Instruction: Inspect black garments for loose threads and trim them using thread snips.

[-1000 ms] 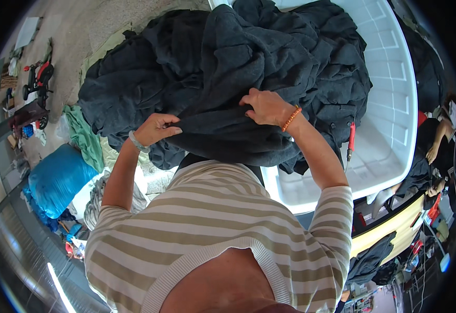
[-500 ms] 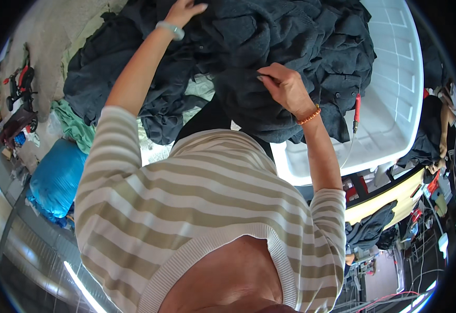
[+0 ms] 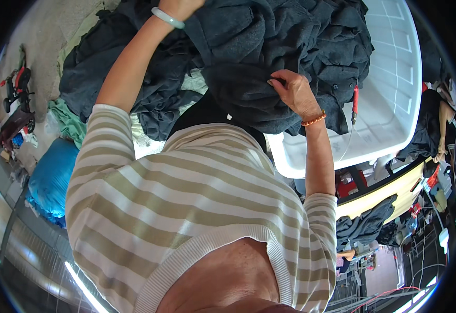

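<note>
Head view: dark garment (image 3: 259, 96) is bunched at the near-left rim of the white tub (image 3: 395, 88), part of the dark clothes pile (image 3: 290, 36) that spills out of the tub toward the left. Right hand (image 3: 294, 93) sits on the garment just left of the tub's near rim, grip pinched shut on a fold of it, orange bead bracelet (image 3: 314, 120) at the wrist. Left hand (image 3: 180, 6) is well left of the tub, up at the top edge of the picture, on the pile; fingers cut off by the frame, so grip state: cannot tell. Pale green bangle (image 3: 168, 18) on that wrist.

Red-handled tool (image 3: 355, 101) hangs against the clothes inside the tub, with a thin cord trailing down over the tub's near wall. Green cloth (image 3: 68, 120) lies left of the tub, past the pile's edge. Blue bag (image 3: 50, 182) lies further left and nearer than the green cloth. Person's striped sweater (image 3: 186, 208) fills the area below the tub.
</note>
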A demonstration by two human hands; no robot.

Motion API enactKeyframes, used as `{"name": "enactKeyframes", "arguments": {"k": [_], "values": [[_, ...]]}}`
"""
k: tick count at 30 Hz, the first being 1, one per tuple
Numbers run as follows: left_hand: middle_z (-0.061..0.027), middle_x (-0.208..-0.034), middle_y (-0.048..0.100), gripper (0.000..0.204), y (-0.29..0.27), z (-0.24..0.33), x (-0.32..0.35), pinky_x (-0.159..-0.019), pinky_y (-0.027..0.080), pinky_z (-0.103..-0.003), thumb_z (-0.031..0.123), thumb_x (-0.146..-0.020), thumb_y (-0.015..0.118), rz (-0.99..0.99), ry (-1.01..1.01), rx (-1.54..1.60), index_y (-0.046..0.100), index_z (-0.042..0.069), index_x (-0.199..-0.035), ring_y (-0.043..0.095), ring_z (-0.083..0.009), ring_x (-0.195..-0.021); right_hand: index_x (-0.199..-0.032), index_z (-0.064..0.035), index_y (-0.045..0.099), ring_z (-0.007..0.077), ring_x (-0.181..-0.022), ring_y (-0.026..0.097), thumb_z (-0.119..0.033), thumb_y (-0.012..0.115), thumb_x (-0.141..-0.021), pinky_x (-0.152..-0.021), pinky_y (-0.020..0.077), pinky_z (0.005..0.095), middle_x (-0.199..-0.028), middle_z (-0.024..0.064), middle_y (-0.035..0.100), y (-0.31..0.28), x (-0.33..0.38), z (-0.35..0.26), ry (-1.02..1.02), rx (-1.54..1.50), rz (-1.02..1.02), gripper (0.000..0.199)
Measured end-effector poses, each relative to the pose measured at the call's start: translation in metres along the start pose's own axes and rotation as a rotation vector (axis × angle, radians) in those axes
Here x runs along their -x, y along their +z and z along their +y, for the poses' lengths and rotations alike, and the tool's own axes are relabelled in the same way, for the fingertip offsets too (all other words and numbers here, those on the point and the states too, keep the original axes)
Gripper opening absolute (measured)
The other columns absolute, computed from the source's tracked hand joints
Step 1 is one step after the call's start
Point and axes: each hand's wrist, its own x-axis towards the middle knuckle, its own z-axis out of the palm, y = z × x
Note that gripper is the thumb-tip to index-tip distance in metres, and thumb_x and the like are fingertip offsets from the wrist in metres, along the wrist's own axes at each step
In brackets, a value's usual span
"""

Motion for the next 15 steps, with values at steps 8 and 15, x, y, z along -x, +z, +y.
{"name": "enactKeyframes", "arguments": {"k": [8, 15], "values": [[-0.0068, -0.091, 0.056, 0.029, 0.076, 0.091, 0.116, -0.073, 0.050, -0.037, 0.021, -0.086, 0.059, -0.568, 0.140, -0.078, 0.062, 0.010, -0.113, 0.061, -0.0278, -0.082, -0.091, 0.0003, 0.061, 0.0346, -0.078, 0.063, -0.003, 0.066, -0.078, -0.069, 0.0508, 0.0371, -0.086, 0.0152, 0.062, 0.008, 0.028, -0.014, -0.050, 0.069, 0.044, 0.014], [-0.0154, -0.090, 0.068, 0.021, 0.100, 0.107, 0.095, -0.074, 0.051, -0.040, 0.027, -0.088, 0.060, -0.625, -0.321, -0.087, 0.071, 0.010, -0.094, 0.064, -0.0335, -0.084, -0.092, 0.0030, 0.061, 0.0362, -0.078, 0.060, -0.002, 0.063, -0.080, -0.069, 0.0502, 0.0388, -0.090, 0.0161, 0.058, 0.010, 0.034, -0.020, -0.097, -0.003, 0.114, 0.013]]}}
